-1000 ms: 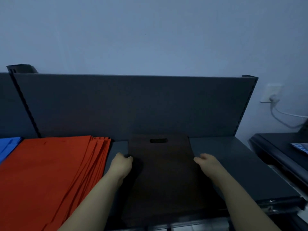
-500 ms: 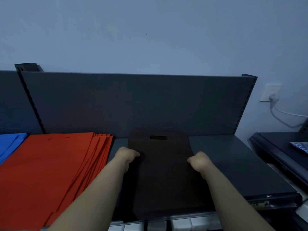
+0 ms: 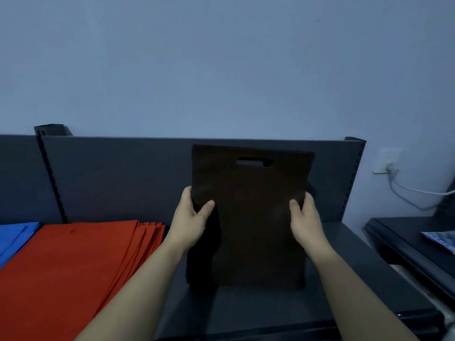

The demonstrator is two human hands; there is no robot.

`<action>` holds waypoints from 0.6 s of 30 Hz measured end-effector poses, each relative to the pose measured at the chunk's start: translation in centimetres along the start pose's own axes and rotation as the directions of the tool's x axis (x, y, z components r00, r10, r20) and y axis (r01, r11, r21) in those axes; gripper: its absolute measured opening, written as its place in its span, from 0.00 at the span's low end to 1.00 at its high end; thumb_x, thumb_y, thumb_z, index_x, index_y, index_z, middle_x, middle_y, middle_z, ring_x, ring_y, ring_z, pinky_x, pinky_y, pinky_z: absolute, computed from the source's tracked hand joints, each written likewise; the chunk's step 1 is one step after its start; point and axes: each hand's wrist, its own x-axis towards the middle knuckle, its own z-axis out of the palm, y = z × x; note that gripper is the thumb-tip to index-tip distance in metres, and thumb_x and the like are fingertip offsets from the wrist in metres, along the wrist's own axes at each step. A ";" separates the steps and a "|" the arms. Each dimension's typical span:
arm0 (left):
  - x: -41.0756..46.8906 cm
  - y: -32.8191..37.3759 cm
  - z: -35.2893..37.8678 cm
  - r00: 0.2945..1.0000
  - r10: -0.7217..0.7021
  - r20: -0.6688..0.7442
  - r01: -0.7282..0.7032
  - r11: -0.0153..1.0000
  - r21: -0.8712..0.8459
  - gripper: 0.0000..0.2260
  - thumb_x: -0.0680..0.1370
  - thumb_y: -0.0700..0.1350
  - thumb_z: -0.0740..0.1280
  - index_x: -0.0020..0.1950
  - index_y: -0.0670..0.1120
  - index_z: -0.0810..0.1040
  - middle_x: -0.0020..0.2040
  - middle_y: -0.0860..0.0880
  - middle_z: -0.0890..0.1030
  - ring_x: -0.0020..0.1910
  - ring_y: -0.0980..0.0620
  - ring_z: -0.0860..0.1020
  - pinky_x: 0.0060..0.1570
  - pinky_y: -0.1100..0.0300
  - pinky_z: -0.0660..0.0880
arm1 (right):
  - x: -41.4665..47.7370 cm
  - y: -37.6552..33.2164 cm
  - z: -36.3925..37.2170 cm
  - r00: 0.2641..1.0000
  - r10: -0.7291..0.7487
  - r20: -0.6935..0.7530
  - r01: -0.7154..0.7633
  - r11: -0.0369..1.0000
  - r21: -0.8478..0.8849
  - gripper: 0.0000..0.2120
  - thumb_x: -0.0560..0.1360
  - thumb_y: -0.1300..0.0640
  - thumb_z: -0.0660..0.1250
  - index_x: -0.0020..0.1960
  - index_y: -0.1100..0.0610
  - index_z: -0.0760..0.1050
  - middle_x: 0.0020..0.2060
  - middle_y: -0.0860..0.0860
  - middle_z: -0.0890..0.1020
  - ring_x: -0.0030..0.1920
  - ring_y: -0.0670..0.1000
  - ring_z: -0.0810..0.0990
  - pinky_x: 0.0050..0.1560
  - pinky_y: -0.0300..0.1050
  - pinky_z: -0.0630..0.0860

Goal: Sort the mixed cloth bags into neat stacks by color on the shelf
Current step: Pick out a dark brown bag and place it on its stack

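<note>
A stack of dark brown cloth bags with a cut-out handle near the top stands upright on its lower edge on the dark shelf. My left hand grips its left edge, thumb in front. My right hand grips its right edge the same way. To the left lies a fanned stack of red bags, flat on the shelf. A blue stack shows at the far left edge.
The shelf's dark back panel rises behind the bags. A black unit with printed paper on it stands to the right. A wall socket with a white cable is on the right wall.
The brown bags lay flat on the shelf with my hands at their sides. Both hands have since gripped the edges and raised the stack upright.
</note>
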 end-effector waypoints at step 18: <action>-0.1 0.5 1.0 0.994 0.018 0.106 -0.030 0.993 0.111 0.13 0.83 0.45 0.58 0.66 0.50 0.61 0.57 0.58 0.74 0.56 0.61 0.73 0.53 0.63 0.67 | -0.5 1.7 0.1 0.990 -0.074 -0.117 0.078 0.997 0.030 0.20 0.83 0.56 0.50 0.75 0.55 0.55 0.65 0.48 0.69 0.64 0.47 0.68 0.63 0.41 0.63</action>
